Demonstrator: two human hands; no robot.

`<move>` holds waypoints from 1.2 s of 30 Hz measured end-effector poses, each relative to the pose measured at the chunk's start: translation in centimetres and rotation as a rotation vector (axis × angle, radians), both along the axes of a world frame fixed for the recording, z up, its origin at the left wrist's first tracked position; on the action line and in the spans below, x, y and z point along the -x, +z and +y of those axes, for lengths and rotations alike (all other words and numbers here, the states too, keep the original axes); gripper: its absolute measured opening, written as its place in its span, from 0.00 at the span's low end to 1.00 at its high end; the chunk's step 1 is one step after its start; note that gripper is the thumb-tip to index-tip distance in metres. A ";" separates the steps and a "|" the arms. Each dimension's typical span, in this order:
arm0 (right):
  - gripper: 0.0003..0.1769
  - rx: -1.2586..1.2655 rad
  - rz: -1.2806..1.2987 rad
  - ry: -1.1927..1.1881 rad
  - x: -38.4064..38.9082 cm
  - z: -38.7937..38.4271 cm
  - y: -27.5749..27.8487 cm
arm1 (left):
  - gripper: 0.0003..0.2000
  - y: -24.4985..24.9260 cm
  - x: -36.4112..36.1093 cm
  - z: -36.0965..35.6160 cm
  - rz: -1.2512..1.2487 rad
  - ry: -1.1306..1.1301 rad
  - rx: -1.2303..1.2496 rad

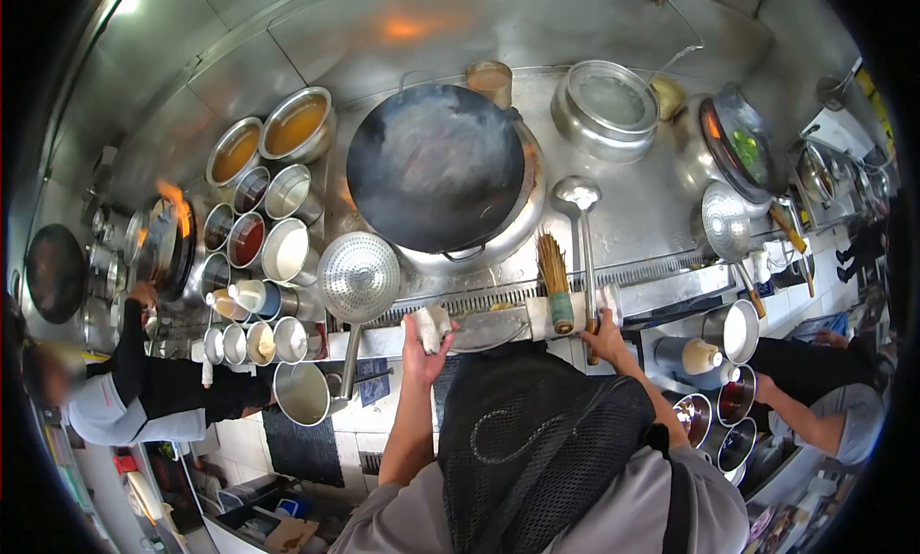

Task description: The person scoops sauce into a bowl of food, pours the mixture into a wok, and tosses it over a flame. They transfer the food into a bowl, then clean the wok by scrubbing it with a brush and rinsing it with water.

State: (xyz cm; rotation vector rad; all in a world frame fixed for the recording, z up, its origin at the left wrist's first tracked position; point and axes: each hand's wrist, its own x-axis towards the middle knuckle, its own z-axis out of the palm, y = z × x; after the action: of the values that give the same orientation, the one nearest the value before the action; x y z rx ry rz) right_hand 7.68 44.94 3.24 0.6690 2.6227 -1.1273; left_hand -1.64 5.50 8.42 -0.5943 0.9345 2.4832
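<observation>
A folded white cloth (433,330) is in my left hand (420,355), whose fingers are closed around it, at the front edge of the stove. My right hand (604,341) is closed on the handle end of a long steel ladle (578,194), its bowl resting on the stove top. Just left of that hand, a bamboo brush (554,271) with a green-wrapped grip lies near a white cloth roll. A large black wok (436,169) smokes on the burner ahead. Beside my left hand lies a perforated strainer (358,277), its handle pointing toward me.
Metal seasoning pots (290,251) and two bowls of amber liquid (296,125) stand left. A lidded steel pot (606,110) is at the back right. Co-workers stand at both sides, the left one (134,391) by a flaming wok, the right one (815,420) near sauce pots.
</observation>
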 end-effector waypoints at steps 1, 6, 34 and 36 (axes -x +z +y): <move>0.45 -0.002 0.000 -0.004 -0.1 0.0 -0.1 | 0.30 -0.2 0.0 0.0 -0.014 0.014 -0.007; 0.43 0.040 0.041 -0.040 -0.4 -0.3 0.0 | 0.31 -0.6 -0.2 0.0 -0.069 0.031 -0.005; 0.42 0.056 0.118 -0.142 -0.5 -0.7 -1.3 | 0.36 0.0 0.0 2.8 -0.076 -0.058 0.073; 0.42 0.084 0.094 -0.154 -0.5 -0.7 -0.8 | 0.35 -0.1 0.1 2.9 -0.049 -0.081 0.079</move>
State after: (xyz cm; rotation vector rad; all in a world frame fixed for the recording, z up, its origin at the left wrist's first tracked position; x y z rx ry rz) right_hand 8.14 44.21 2.41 0.8316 2.6207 -1.3357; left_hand -1.74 8.38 8.36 -0.6273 1.0213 2.3585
